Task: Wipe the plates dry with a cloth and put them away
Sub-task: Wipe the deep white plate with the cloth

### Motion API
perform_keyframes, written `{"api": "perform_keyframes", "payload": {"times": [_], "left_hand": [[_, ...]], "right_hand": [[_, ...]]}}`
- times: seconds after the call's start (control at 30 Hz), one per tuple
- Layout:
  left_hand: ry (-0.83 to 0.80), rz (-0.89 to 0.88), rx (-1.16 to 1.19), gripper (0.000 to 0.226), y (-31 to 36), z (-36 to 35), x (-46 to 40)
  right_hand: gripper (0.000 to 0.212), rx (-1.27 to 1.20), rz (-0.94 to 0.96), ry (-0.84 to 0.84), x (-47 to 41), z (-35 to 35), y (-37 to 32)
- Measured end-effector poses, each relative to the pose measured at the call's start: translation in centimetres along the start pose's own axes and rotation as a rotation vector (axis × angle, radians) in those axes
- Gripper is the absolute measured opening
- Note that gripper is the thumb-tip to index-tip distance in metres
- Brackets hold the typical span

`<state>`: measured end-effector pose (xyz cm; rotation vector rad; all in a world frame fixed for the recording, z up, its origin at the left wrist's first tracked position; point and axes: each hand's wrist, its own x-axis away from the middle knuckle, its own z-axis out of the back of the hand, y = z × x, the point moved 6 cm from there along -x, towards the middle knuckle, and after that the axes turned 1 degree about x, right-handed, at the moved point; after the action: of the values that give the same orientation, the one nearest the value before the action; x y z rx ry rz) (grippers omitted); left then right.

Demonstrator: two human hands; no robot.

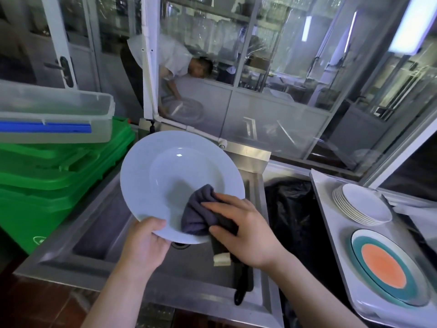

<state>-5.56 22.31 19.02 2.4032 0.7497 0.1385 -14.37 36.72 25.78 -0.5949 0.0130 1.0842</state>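
A large white deep plate is tilted up over the steel sink. My left hand grips its lower rim, thumb on the inside. My right hand holds a dark grey cloth bunched against the plate's lower right inside. A tail of the cloth with a pale label hangs below that hand. To the right, a stack of several white plates and a plate with orange centre and teal ring lie on a white tray.
Stacked green crates with a clear plastic box on top stand left of the sink. A bin lined with a black bag sits between sink and tray. Behind a glass partition a person bends over.
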Motion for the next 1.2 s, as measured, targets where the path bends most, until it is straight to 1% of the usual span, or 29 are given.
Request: {"api": "perform_keyframes", "payload": {"times": [0.03,0.1,0.23,0.33,0.4,0.57,0.67,0.73,0.8,0.9,1.0,1.1,1.13,1.17,1.2], "left_hand": [[0.0,0.003,-0.01,0.057,0.0,-0.1,0.1],[-0.027,0.018,-0.057,0.062,0.0,-0.4,0.3],[-0.053,0.085,-0.086,0.057,-0.6,-0.8,0.6],[-0.052,0.124,-0.141,0.055,-1.2,-0.8,0.7],[-0.072,0.142,-0.18,0.053,-1.2,-0.9,0.8],[-0.161,0.142,-0.253,0.055,-0.8,-1.7,1.0],[-0.13,0.184,-0.322,0.059,-1.4,-1.2,1.0],[-0.129,0.214,-0.346,0.063,-1.9,-1.1,1.3],[-0.123,0.24,-0.332,0.067,-2.3,-1.3,1.7],[-0.069,0.237,-0.268,0.058,-2.8,-0.9,1.6],[-0.009,0.182,-0.222,0.05,-2.9,-0.3,1.1],[0.001,0.132,-0.177,0.071,-2.6,-0.2,0.8],[-0.005,0.123,-0.166,0.073,-2.4,-0.2,0.7],[-0.023,0.114,-0.155,0.07,-2.4,-0.3,0.6],[-0.04,0.111,-0.145,0.062,-2.3,-0.4,0.6]], "right_hand": [[0.044,-0.025,-0.04,0.032,-0.3,0.4,1.0],[0.043,0.001,-0.155,0.148,-1.1,1.5,3.4],[0.044,-0.008,-0.379,0.347,-3.1,3.6,6.8],[0.046,-0.048,-0.513,0.41,-4.9,4.5,7.9],[0.047,-0.076,-0.526,0.417,-6.1,4.8,7.7],[0.049,-0.033,-0.429,0.417,-8.2,5.3,4.8],[0.049,-0.046,-0.282,0.399,-9.2,4.9,1.7],[0.049,-0.054,-0.163,0.351,-9.5,4.3,-0.9],[0.048,-0.008,-0.03,0.265,-9.2,3.1,-3.6],[0.048,0.031,0.124,0.139,-7.8,0.7,-6.6],[0.048,-0.011,0.165,0.087,-6.2,-0.8,-7.4],[0.047,-0.053,0.179,0.036,-5.3,-1.4,-7.2],[0.047,-0.074,0.178,0.02,-5.2,-1.4,-7.0],[0.047,-0.091,0.176,0.004,-5.1,-1.4,-6.7],[0.046,-0.103,0.176,-0.015,-4.9,-1.4,-6.4]]}}
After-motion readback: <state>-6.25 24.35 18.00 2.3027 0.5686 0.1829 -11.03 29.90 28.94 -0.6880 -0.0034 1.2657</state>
